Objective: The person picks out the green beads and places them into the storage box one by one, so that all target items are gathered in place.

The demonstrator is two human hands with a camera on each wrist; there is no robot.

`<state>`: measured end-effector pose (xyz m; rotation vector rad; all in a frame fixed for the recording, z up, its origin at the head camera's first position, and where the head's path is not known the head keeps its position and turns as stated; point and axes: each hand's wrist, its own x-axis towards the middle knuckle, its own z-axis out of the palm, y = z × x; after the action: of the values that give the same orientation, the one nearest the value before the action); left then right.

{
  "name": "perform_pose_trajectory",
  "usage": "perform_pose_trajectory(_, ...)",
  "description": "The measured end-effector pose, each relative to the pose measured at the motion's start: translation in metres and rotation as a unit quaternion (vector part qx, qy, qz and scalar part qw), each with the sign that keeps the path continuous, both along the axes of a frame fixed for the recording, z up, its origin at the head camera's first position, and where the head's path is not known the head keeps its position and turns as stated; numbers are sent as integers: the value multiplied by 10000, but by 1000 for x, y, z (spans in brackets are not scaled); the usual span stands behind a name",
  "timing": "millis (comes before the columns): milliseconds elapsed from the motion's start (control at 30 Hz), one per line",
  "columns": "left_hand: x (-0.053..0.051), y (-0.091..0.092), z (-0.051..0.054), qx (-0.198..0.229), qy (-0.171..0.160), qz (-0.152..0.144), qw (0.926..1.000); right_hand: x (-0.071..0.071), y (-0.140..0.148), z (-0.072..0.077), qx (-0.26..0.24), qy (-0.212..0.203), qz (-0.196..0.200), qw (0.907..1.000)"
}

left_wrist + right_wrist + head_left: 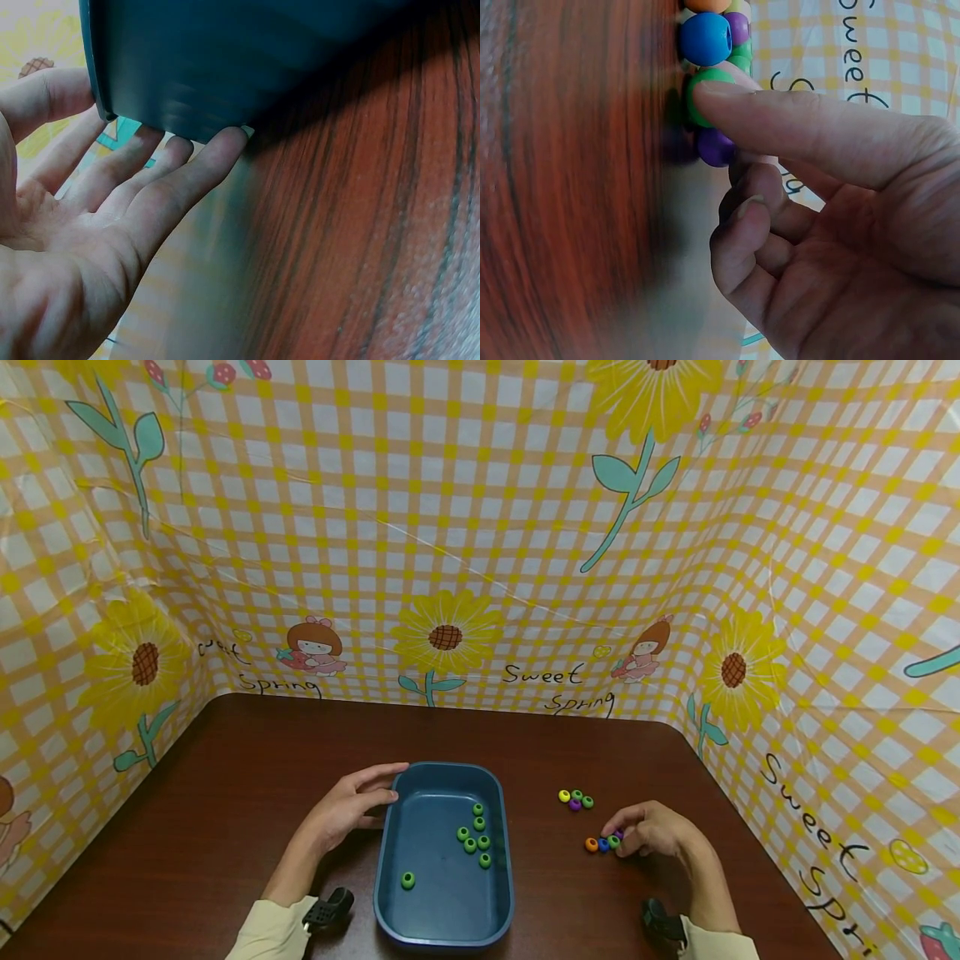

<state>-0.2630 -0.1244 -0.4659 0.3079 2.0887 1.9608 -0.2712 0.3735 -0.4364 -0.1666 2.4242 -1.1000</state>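
A blue rectangular tray [435, 914] stands on the table with several green beads [470, 844] inside. Against its left wall and far left corner rests my left hand [348, 806], its fingers mostly straight along the outside, as the left wrist view shows. To the right of the tray, my right hand [658, 835] pinches a green bead [697, 109] between thumb and index finger at table level. Close around that bead are a purple bead [715, 148], a blue bead [703, 39] and an orange bead [592, 845]. The right hand's other fingers are curled.
Farther back on the right lies a small group with a yellow bead [564, 796], a purple bead [575, 806] and two green beads [588, 802]. Checked, flower-printed cloth [480, 527] walls in the dark wooden table [300, 735] at the back and both sides.
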Motion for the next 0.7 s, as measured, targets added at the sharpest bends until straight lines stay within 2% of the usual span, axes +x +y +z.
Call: perform_pose_trajectory(700,-2,1,-4,45,-29,46,10000,1,1,0,32,229,-10,9997)
